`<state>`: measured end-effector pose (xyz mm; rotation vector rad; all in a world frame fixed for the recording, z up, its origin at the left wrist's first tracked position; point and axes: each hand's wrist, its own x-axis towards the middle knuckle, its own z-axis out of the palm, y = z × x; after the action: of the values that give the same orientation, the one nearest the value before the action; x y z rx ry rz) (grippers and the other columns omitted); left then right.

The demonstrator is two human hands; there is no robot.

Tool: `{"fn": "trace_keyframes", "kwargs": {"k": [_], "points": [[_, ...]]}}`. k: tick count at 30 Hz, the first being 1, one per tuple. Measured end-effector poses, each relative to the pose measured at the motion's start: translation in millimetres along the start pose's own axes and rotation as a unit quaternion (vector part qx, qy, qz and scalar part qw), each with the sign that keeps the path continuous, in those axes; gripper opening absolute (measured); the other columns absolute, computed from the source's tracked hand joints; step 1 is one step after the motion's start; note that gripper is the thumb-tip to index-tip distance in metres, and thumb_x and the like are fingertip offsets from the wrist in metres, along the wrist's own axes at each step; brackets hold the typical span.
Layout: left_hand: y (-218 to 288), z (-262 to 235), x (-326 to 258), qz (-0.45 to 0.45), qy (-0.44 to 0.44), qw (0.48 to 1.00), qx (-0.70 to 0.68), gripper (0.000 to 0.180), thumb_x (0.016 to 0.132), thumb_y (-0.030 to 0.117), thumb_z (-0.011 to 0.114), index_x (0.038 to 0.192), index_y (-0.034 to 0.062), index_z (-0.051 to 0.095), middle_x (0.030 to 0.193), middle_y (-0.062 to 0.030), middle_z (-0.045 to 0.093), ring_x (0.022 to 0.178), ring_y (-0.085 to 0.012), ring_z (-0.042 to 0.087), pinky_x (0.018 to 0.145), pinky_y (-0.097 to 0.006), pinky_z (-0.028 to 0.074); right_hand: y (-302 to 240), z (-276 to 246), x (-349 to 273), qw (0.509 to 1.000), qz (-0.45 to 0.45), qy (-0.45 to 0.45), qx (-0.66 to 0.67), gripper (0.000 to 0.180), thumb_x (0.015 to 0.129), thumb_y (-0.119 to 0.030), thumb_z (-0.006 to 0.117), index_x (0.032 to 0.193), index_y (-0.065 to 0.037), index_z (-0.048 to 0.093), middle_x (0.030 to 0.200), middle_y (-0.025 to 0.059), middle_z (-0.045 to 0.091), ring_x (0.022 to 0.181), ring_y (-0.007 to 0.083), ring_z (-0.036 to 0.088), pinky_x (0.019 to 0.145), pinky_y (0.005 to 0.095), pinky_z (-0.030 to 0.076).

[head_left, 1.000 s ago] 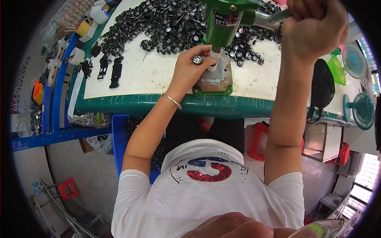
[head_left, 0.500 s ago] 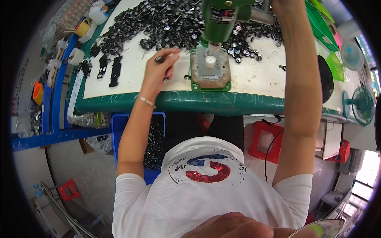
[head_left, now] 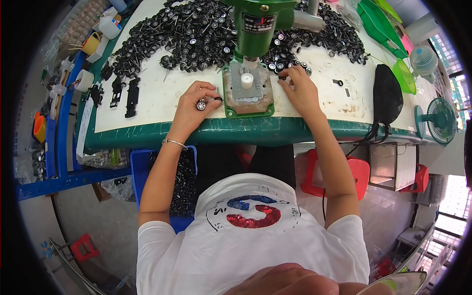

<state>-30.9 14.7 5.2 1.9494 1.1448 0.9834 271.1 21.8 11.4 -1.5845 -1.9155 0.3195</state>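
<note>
While gripping, hands (head_left: 196, 103) beside press (head_left: 247, 88)

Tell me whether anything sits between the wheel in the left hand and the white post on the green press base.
Nothing visible does. The left hand holds the small wheel just left of the press base; the white post stands bare, and the right hand is on the far side.

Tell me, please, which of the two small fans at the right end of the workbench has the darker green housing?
The nearer fan, by the bench's right corner, is dark green; the farther fan, behind it, is a pale whitish mint.
</note>
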Motion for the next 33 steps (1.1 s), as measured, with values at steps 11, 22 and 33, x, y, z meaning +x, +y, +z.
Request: {"fn": "trace_keyframes", "kwargs": {"k": [11, 22, 33], "points": [[22, -13, 21, -0.250, 0.034, 0.835, -0.489, 0.024, 0.085, 0.007, 0.066, 0.106, -0.0026, 0.062, 0.103, -0.0155, 0.068, 0.083, -0.0069, 0.064, 0.044, -0.015, 0.032, -18, -3, 12, 0.966, 0.050, 0.039, 0.252, 0.014, 0.091, -0.007, 0.059, 0.102, -0.001, 0.063, 0.091, 0.0061, 0.063, 0.078, 0.0116, 0.062, 0.070, 0.0257, 0.049], [38, 3, 32, -0.240, 0.060, 0.879, -0.406, 0.023, 0.081, 0.006, 0.070, 0.102, -0.0007, 0.066, 0.088, -0.0085, 0.068, 0.068, -0.0024, 0.056, 0.044, -0.017, 0.026, -69, 6, 10, 0.971, -0.115, -0.009, 0.210, 0.016, 0.079, -0.007, 0.064, 0.095, -0.005, 0.065, 0.099, 0.0095, 0.059, 0.096, 0.0270, 0.058, 0.082, 0.0354, 0.047], [67, 24, 49, -0.126, 0.043, 0.947, -0.292, 0.016, 0.077, 0.012, 0.074, 0.090, 0.0029, 0.070, 0.074, 0.0021, 0.061, 0.060, -0.0010, 0.045, 0.050, -0.018, 0.027, -65, 5, 15, 0.936, 0.011, -0.028, 0.350, 0.039, 0.078, -0.011, 0.068, 0.114, 0.000, 0.058, 0.103, 0.0078, 0.059, 0.097, 0.0191, 0.059, 0.088, 0.0334, 0.046]]}}
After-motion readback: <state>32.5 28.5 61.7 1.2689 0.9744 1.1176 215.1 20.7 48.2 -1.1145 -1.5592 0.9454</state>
